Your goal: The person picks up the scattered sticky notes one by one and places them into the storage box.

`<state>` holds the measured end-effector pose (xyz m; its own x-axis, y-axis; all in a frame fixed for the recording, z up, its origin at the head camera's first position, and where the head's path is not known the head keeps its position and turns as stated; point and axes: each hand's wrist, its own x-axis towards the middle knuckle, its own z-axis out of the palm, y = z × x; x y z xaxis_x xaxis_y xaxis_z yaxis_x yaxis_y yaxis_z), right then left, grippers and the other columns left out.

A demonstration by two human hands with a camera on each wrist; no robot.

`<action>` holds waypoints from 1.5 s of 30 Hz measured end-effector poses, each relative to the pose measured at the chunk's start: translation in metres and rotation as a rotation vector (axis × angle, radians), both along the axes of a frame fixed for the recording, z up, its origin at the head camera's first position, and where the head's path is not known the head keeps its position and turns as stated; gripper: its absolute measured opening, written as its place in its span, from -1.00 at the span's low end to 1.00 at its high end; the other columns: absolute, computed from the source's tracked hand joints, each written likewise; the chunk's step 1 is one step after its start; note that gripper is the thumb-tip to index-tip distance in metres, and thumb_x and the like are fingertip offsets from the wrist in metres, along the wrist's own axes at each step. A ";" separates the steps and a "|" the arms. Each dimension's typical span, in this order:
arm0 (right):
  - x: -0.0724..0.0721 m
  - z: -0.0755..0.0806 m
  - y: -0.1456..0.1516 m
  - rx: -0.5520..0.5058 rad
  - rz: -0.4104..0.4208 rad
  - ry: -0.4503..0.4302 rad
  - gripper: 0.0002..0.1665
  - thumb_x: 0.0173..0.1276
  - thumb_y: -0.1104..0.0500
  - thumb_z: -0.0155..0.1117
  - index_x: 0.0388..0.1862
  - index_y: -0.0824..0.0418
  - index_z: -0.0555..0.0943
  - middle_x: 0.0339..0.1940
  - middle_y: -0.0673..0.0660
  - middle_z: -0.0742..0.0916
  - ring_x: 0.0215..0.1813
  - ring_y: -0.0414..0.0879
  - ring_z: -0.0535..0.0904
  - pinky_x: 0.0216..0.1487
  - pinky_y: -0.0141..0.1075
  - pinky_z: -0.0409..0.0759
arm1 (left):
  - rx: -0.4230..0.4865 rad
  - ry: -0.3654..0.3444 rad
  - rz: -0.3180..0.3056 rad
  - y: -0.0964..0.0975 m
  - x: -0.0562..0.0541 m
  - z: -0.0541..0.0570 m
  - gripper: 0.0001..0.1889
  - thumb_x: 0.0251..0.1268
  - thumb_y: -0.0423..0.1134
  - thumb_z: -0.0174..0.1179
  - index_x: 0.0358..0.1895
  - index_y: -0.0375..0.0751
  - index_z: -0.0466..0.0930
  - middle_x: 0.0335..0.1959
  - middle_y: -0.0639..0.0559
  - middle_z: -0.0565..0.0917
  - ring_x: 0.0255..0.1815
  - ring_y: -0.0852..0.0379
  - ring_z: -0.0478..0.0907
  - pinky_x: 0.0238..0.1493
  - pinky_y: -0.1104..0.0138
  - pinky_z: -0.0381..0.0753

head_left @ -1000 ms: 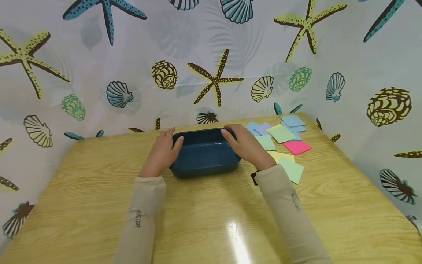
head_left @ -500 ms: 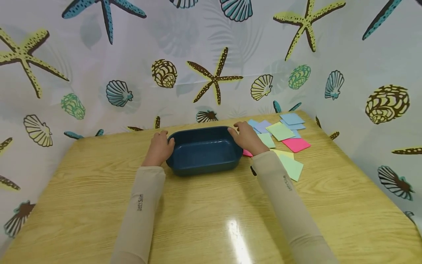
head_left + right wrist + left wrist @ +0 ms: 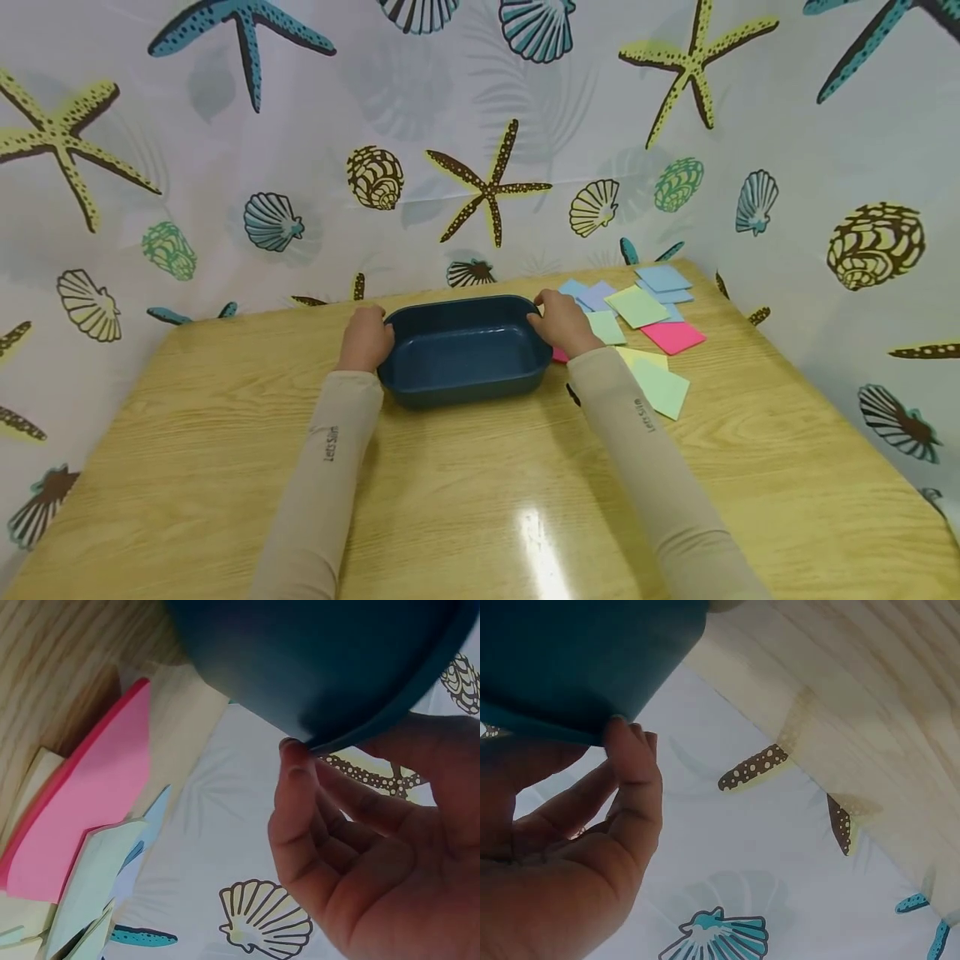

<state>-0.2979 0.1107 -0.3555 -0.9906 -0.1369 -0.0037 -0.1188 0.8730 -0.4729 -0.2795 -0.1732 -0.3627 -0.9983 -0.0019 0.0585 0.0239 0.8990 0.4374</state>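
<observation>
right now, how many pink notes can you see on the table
2: one pink note shows partly between the blue dish and the right hand; a second pink note lies farther right among the other notes. More may be hidden underneath.

The dark blue oblong dish (image 3: pixel 465 354) opens upward beside coloured notes (image 3: pixel 637 307).

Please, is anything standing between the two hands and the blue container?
Nothing visible does. The left hand and right hand grip the blue container directly at opposite ends. The paper notes lie on the table near the right hand, not between it and the blue container.
</observation>
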 end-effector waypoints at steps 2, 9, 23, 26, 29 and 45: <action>-0.001 -0.002 0.001 0.016 -0.012 0.006 -0.54 0.44 0.16 0.13 0.20 0.42 0.46 0.07 0.37 0.63 -0.02 0.18 0.60 -0.01 -0.02 0.53 | -0.009 -0.004 0.003 0.001 -0.001 -0.002 -0.63 0.39 -0.43 -0.06 0.17 -0.62 0.43 0.14 -0.48 0.49 0.15 -0.32 0.46 0.11 -0.02 0.47; -0.003 -0.008 0.004 0.036 -0.024 0.020 -0.59 0.41 0.20 0.15 0.14 0.42 0.52 0.05 0.36 0.65 -0.05 0.19 0.62 -0.08 -0.01 0.57 | 0.011 -0.004 -0.008 0.002 -0.002 -0.008 -0.64 0.38 -0.44 -0.02 0.15 -0.61 0.44 0.12 -0.47 0.51 0.13 -0.32 0.47 0.11 -0.01 0.47; 0.004 -0.009 0.004 0.054 0.033 0.060 -0.69 0.39 0.27 0.09 0.05 0.41 0.50 -0.05 0.36 0.66 -0.11 0.21 0.62 -0.14 0.00 0.58 | 0.049 -0.071 0.020 -0.003 0.005 -0.008 -0.60 0.38 -0.43 -0.05 0.23 -0.56 0.40 0.19 -0.43 0.47 0.21 -0.32 0.40 0.16 -0.03 0.42; 0.007 -0.008 0.005 0.069 0.049 0.064 -0.70 0.39 0.28 0.06 0.03 0.41 0.49 -0.09 0.36 0.66 -0.16 0.23 0.62 -0.17 0.01 0.57 | 0.058 -0.072 0.019 -0.002 0.008 -0.008 -0.59 0.37 -0.43 -0.05 0.23 -0.56 0.40 0.19 -0.43 0.47 0.21 -0.31 0.41 0.15 -0.03 0.43; 0.012 -0.008 0.006 0.080 0.069 0.073 -0.72 0.39 0.28 0.07 0.00 0.42 0.49 -0.14 0.36 0.66 -0.20 0.23 0.62 -0.22 0.01 0.57 | 0.072 -0.068 0.018 -0.003 0.012 -0.008 -0.59 0.36 -0.43 -0.06 0.23 -0.55 0.40 0.18 -0.42 0.48 0.19 -0.31 0.43 0.14 -0.02 0.45; 0.036 -0.008 0.011 0.187 0.128 0.072 -0.75 0.43 0.24 0.08 -0.04 0.40 0.41 -0.39 0.31 0.65 -0.43 0.16 0.63 -0.44 -0.08 0.55 | -0.034 -0.188 -0.095 0.002 0.037 0.004 -0.49 0.29 -0.51 -0.12 0.33 -0.58 0.23 0.25 -0.48 0.39 0.25 -0.36 0.35 0.22 -0.05 0.36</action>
<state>-0.2616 0.1220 -0.3639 -0.9638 -0.2650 0.0295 -0.2619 0.9203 -0.2906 -0.2425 -0.1714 -0.3585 -0.9872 0.0916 -0.1302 0.0303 0.9111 0.4111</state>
